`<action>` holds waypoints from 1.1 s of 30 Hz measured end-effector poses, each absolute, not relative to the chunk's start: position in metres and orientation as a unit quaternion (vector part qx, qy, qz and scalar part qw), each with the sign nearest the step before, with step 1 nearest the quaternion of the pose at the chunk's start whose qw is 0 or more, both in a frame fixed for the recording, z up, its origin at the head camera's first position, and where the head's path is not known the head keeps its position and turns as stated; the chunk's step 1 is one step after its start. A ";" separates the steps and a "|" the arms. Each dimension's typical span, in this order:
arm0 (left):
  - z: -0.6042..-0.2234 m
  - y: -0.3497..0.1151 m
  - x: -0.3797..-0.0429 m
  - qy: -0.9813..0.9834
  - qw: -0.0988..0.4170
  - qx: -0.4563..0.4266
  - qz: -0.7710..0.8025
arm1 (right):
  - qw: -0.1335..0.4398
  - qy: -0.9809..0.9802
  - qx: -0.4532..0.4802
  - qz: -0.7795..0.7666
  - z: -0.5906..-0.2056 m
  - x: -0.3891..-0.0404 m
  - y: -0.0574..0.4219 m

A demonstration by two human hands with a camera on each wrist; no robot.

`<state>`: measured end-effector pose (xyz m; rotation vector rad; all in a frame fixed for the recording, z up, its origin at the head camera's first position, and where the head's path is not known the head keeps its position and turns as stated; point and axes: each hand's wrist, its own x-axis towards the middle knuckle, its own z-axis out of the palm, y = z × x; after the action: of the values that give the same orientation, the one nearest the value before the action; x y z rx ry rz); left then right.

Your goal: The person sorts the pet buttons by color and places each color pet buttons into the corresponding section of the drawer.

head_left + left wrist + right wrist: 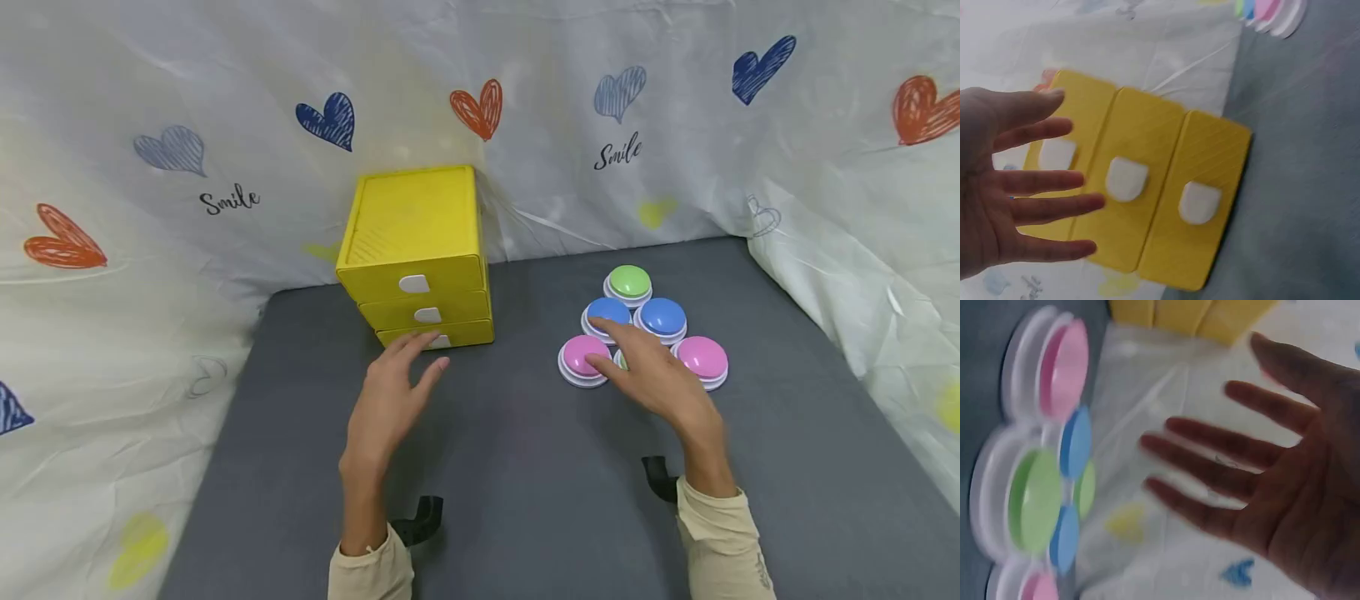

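My left hand (385,408) is held up before a yellow three-drawer box (412,225), its fingers spread and holding nothing. In the left wrist view the box's drawer fronts show, each with a white pull tab (1127,179); all drawers look closed. My right hand (660,375), also empty with fingers apart, hovers over a cluster of round push buttons with white bases. In the head view a left pink button (583,356), a right pink button (702,357), two blue buttons (663,317) and a far green button (629,282) show; a near green button (1035,500) is mostly hidden by the hand there.
A dark grey table (495,500) lies under everything. Behind and at both sides hangs a white sheet (540,167) printed with hearts and "Smile". Black straps (420,521) stick out by both wrists, next to beige sleeves.
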<state>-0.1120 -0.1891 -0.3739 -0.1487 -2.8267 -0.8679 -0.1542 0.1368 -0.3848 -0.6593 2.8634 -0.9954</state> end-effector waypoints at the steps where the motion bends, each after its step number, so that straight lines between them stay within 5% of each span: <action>1: -0.371 -0.194 -0.113 -0.947 0.111 -0.049 -0.297 | 0.016 0.915 -0.225 -0.335 -0.384 -0.157 0.129; 8: -0.329 -0.227 -0.135 -0.905 0.264 -0.011 -0.332 | 0.029 0.848 -0.308 -0.430 -0.367 -0.179 0.064; 12: -0.312 -0.241 -0.152 -0.893 0.286 0.039 -0.346 | 0.032 0.828 -0.345 -0.441 -0.357 -0.194 0.027; 16: -0.307 -0.257 -0.167 -0.899 0.234 0.065 -0.364 | 0.032 0.818 -0.370 -0.440 -0.352 -0.206 -0.003; 27: -0.302 -0.285 -0.224 -0.831 -0.017 0.048 -0.554 | -0.004 0.823 -0.368 -0.434 -0.355 -0.226 -0.053; 33: -0.308 -0.290 -0.229 -0.814 -0.034 0.063 -0.577 | -0.026 0.850 -0.343 -0.399 -0.354 -0.225 -0.062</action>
<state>-0.2293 -0.2900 -0.3079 0.2027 -2.6135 -1.8524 -0.2246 -0.0624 -0.3538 -1.0962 2.7148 -1.2744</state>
